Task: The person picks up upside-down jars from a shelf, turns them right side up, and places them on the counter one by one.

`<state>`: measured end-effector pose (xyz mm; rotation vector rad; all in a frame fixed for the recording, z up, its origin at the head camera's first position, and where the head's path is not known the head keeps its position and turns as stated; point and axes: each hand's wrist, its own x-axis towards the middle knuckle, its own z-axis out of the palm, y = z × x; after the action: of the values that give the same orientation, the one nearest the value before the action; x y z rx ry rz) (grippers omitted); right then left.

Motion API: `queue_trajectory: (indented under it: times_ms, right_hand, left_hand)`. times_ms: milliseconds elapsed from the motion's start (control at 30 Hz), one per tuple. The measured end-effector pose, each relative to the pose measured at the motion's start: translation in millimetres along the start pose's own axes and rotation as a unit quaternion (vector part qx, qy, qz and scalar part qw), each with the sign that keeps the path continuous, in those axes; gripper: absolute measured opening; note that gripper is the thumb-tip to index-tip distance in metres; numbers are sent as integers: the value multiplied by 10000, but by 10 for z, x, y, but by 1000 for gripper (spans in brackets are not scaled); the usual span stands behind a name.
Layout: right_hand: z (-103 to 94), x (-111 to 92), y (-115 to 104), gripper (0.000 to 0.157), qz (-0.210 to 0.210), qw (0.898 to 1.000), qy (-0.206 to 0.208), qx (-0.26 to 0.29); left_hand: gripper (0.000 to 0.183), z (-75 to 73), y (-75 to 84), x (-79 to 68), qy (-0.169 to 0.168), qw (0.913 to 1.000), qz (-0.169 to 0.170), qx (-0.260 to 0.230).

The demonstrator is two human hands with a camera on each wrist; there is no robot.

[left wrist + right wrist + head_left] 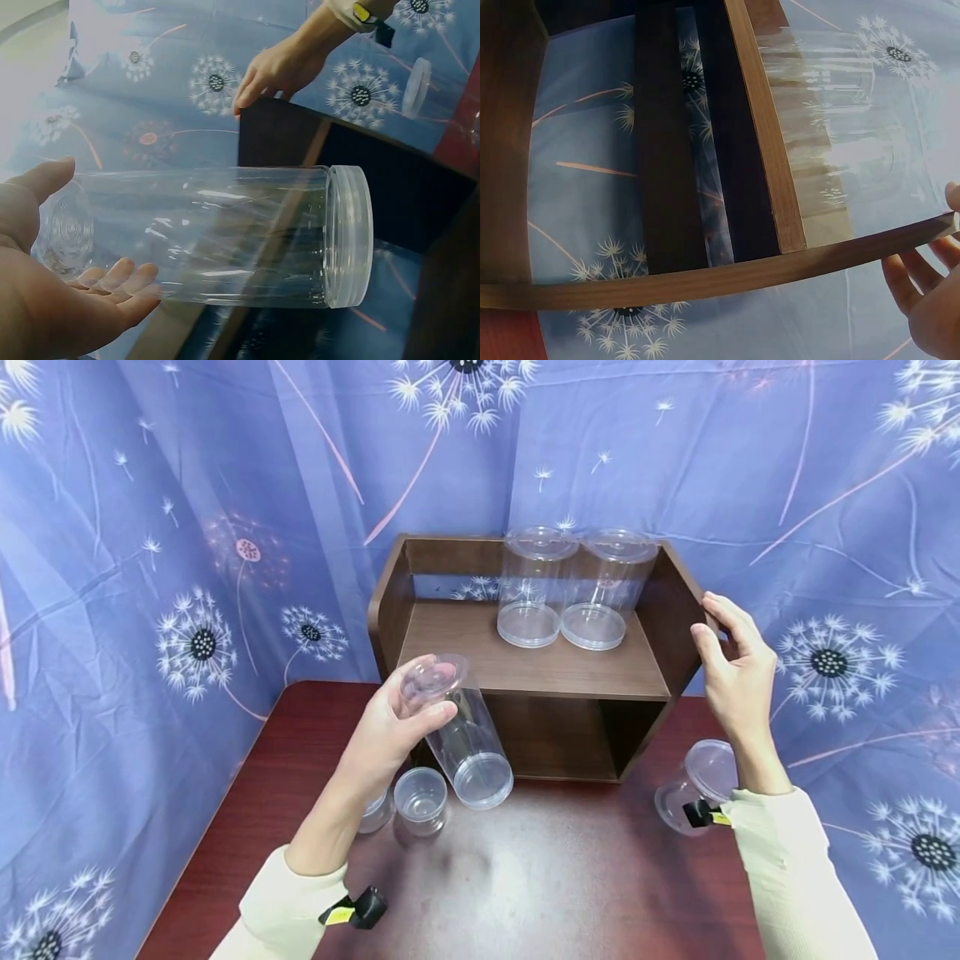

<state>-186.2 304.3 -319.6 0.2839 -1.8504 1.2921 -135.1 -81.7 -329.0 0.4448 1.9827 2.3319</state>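
Clear jar (474,737) tilts, gripped by the left hand (390,720); right hand (738,670) pinches the shelf's edge (682,578).

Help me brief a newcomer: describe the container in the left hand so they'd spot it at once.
Find the brown shelf unit on the dark red table. In front of its left part, the left hand grips a tall clear container. Unlike the two upright containers on that unit, it is held at a slant.
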Motion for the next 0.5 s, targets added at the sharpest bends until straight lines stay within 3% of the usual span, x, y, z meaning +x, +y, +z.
queue_trajectory:
  times_ms: [267,500]
  right_hand:
    - [-18,12,132,38,172,9998,-6,104]
    - [-87,-61,318,50,608,9974,7,380]
  left_hand:
    - [67,115,-278,-75,98,9991,-70,-406]
    - [69,196,-448,-101,225,9978,-60,-625]
